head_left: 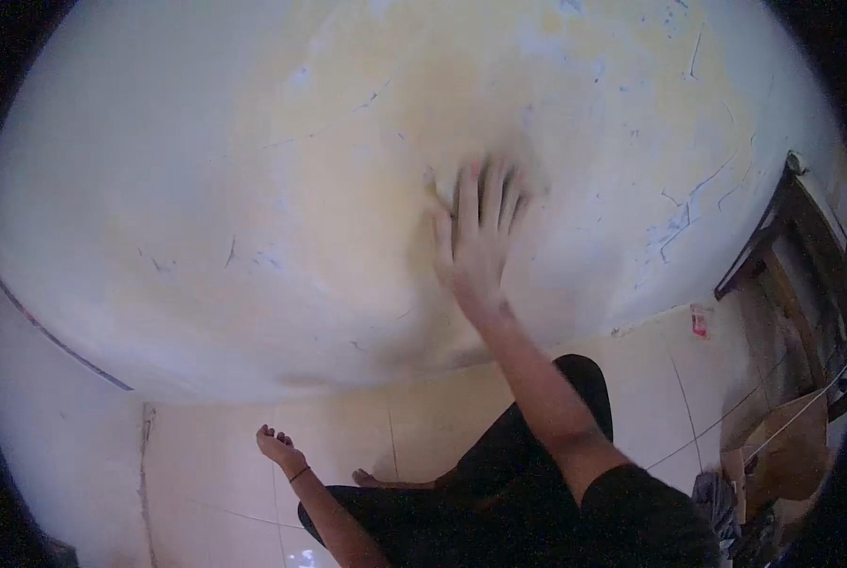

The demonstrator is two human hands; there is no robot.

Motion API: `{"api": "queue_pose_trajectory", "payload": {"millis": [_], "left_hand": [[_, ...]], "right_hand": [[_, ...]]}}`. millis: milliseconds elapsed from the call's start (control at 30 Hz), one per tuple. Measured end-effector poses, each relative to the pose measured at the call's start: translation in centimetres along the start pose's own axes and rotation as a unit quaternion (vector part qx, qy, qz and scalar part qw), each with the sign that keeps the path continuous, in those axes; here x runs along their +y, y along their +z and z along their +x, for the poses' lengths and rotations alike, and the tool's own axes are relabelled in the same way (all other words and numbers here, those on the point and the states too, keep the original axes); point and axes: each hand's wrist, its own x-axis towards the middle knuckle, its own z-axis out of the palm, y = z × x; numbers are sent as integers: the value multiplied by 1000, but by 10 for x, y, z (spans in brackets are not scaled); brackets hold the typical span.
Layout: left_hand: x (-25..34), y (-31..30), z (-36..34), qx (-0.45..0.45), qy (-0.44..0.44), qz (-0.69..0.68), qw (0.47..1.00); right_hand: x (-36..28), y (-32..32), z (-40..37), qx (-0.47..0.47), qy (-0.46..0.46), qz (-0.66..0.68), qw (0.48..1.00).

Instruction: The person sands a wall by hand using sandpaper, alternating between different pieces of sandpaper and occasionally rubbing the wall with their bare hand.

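My right hand [480,237] reaches up against a wall [329,189] of patchy white and yellowish paint. Its fingers are spread and stretched out, with the palm toward the surface, and no object shows in it. Scratches and chipped marks run across the paint around the hand, mostly to its right. Low on the left, my left hand [279,445] hangs over the floor, away from the wall. Its fingers are curled in loosely, and I see nothing in them. A thin dark band circles that wrist.
Pale floor tiles [347,431] meet the wall's foot. My dark-clothed legs [527,445] are folded on them, one bare foot showing. A small red-and-white packet [699,321] lies at the right, near a dark wooden frame [793,256] and a cardboard box [783,450].
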Motion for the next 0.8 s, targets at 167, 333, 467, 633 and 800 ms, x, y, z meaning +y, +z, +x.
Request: {"api": "queue_pose_trajectory", "payload": {"millis": [167, 333, 467, 633, 800], "left_hand": [[9, -6, 6, 43, -34, -25, 998], [11, -8, 6, 49, -52, -24, 997], [14, -6, 10, 54, -76, -113, 989], [9, -24, 25, 70, -83, -167, 980], [18, -48, 30, 70, -129, -228, 963]], "right_hand": [[47, 66, -196, -90, 8, 1, 996], [-13, 1, -6, 12, 24, 80, 996], [-25, -25, 70, 65, -16, 35, 997], [27, 47, -109, -52, -46, -42, 997], [13, 36, -158, -160, 27, 21, 986]]}}
